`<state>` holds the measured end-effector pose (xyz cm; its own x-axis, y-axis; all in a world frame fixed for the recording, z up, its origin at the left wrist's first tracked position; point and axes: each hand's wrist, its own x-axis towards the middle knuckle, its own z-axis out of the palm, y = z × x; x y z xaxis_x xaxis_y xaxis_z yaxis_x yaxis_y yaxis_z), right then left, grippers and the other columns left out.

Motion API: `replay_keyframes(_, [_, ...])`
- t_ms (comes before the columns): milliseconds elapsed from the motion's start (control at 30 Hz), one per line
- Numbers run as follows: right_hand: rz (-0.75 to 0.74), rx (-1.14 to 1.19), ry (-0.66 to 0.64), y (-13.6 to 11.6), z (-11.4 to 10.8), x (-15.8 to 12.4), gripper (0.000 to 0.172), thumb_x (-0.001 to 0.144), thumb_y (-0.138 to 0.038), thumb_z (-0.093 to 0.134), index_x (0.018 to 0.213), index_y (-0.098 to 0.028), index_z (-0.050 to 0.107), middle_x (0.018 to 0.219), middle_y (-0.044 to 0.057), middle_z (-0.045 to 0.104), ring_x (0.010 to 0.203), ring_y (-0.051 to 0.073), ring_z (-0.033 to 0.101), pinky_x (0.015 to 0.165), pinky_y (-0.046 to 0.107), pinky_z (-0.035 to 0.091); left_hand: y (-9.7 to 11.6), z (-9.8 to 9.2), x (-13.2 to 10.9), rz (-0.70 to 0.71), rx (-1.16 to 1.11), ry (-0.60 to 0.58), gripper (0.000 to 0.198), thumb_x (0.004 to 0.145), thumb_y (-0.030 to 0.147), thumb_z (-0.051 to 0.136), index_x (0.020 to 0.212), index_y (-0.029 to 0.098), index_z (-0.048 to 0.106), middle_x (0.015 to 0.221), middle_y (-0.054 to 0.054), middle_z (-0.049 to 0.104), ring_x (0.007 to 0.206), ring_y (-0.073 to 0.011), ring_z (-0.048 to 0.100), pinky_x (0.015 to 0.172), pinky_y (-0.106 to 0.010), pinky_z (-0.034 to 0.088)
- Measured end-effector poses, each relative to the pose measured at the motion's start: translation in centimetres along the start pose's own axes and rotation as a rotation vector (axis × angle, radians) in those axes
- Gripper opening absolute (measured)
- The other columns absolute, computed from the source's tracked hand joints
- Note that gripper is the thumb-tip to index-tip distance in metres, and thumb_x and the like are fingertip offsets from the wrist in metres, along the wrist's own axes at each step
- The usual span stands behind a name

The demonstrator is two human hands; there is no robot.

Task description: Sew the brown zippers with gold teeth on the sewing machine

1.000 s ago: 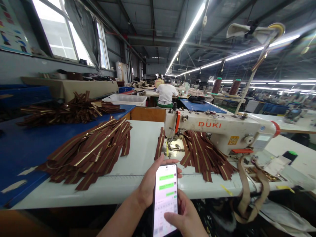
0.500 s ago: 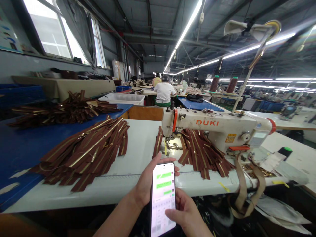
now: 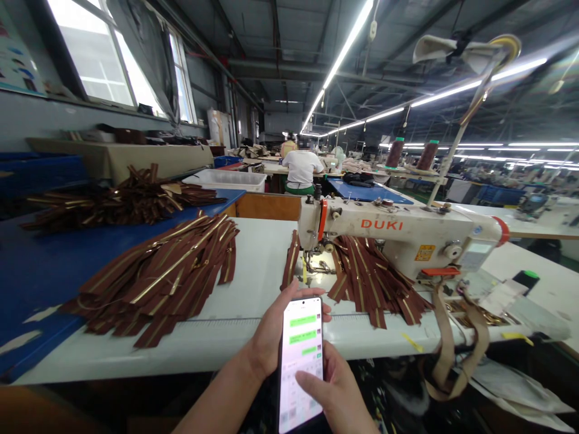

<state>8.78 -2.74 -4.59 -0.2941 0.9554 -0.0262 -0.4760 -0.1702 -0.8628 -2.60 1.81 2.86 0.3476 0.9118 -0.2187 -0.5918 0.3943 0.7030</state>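
A smartphone (image 3: 301, 337) stands upright in front of me, its lit screen showing green message bubbles above a keypad. My left hand (image 3: 268, 331) is wrapped around its left side, with fingertips showing past the upper right edge. My right hand (image 3: 337, 386) grips the lower right side, fingers behind and thumb over the keypad. Beyond the phone is a white sewing machine (image 3: 384, 232) marked DUKI. Brown zippers (image 3: 371, 283) with gold teeth lie under its arm, and a larger pile of zippers (image 3: 167, 271) spreads on the table to the left.
Another zipper heap (image 3: 131, 202) lies on the blue table (image 3: 27, 271) at left. Behind it stands a white plastic bin (image 3: 226, 179). A person in a white shirt (image 3: 302, 167) sits farther back. Beige straps (image 3: 446, 337) hang off the front edge at right.
My right thumb has shifted left and slightly up across the phone's keypad. The view has moved slightly; both hands keep their hold on the phone.
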Motion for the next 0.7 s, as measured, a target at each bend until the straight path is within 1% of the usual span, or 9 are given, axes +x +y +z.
replay_keyframes(100, [0.04, 0.005, -0.022, -0.07, -0.11, -0.17, 0.039, 0.059, -0.018, 0.072, 0.096, -0.016, 0.061, 0.082, 0.005, 0.071, 0.073, 0.021, 0.064, 0.068, 0.031, 0.046, -0.09, -0.2, 0.1, -0.009, -0.028, -0.005, 0.041, 0.092, 0.042, 0.043, 0.105, 0.008, 0.061, 0.084, -0.015, 0.069, 0.073, -0.0218, 0.067, 0.06, -0.027, 0.051])
replay_keyframes(167, [0.053, -0.035, -0.013, -0.05, -0.1, -0.35, 0.042, 0.055, -0.012, 0.067, 0.097, -0.016, 0.06, 0.08, 0.003, 0.07, 0.073, 0.021, 0.063, 0.066, 0.03, 0.045, -0.19, -0.38, 0.22, -0.01, -0.034, -0.007, 0.042, 0.092, 0.043, 0.043, 0.105, 0.008, 0.061, 0.084, -0.016, 0.069, 0.074, -0.022, 0.067, 0.061, -0.027, 0.051])
replay_keyframes(233, [0.044, -0.083, -0.001, 0.1, -0.01, -0.53, 0.046, 0.052, -0.01, 0.063, 0.098, -0.016, 0.058, 0.079, 0.001, 0.069, 0.073, 0.021, 0.062, 0.065, 0.029, 0.044, -0.26, -0.5, 0.33, -0.011, -0.031, -0.001, 0.043, 0.092, 0.043, 0.043, 0.105, 0.007, 0.062, 0.083, -0.016, 0.069, 0.074, -0.0222, 0.067, 0.06, -0.027, 0.051])
replay_keyframes(367, [0.015, -0.174, 0.004, 0.6, 0.08, -0.68, 0.051, 0.052, -0.009, 0.061, 0.101, -0.018, 0.053, 0.084, 0.001, 0.067, 0.072, 0.019, 0.059, 0.065, 0.028, 0.043, -0.19, -0.4, 0.34, -0.033, -0.022, 0.023, 0.043, 0.091, 0.045, 0.045, 0.104, 0.008, 0.062, 0.083, -0.016, 0.069, 0.072, -0.0218, 0.067, 0.06, -0.027, 0.051])
replay_keyframes(500, [0.033, -0.262, 0.006, 0.75, -0.12, -0.53, 0.052, 0.053, -0.007, 0.061, 0.102, -0.018, 0.051, 0.084, 0.0, 0.066, 0.073, 0.019, 0.059, 0.066, 0.029, 0.044, 0.0, -0.18, 0.23, -0.04, -0.011, 0.046, 0.043, 0.091, 0.045, 0.044, 0.104, 0.008, 0.062, 0.081, -0.015, 0.069, 0.071, -0.0217, 0.067, 0.059, -0.027, 0.051])
replay_keyframes(633, [0.02, -0.247, -0.001, 0.64, 0.1, -0.5, 0.053, 0.054, -0.01, 0.065, 0.104, -0.018, 0.05, 0.089, 0.003, 0.067, 0.079, 0.022, 0.061, 0.069, 0.031, 0.046, 0.02, -0.15, 0.28, -0.036, -0.016, 0.034, 0.043, 0.091, 0.044, 0.044, 0.104, 0.008, 0.062, 0.081, -0.016, 0.069, 0.071, -0.0219, 0.067, 0.058, -0.026, 0.05])
replay_keyframes(700, [0.002, -0.238, 0.034, 0.7, 0.42, -0.53, 0.056, 0.054, -0.012, 0.066, 0.107, -0.018, 0.049, 0.093, 0.004, 0.068, 0.081, 0.024, 0.062, 0.071, 0.032, 0.046, -0.04, -0.17, 0.33, -0.035, -0.022, 0.025, 0.043, 0.091, 0.044, 0.044, 0.103, 0.008, 0.063, 0.082, -0.016, 0.069, 0.072, -0.0219, 0.067, 0.059, -0.026, 0.05])
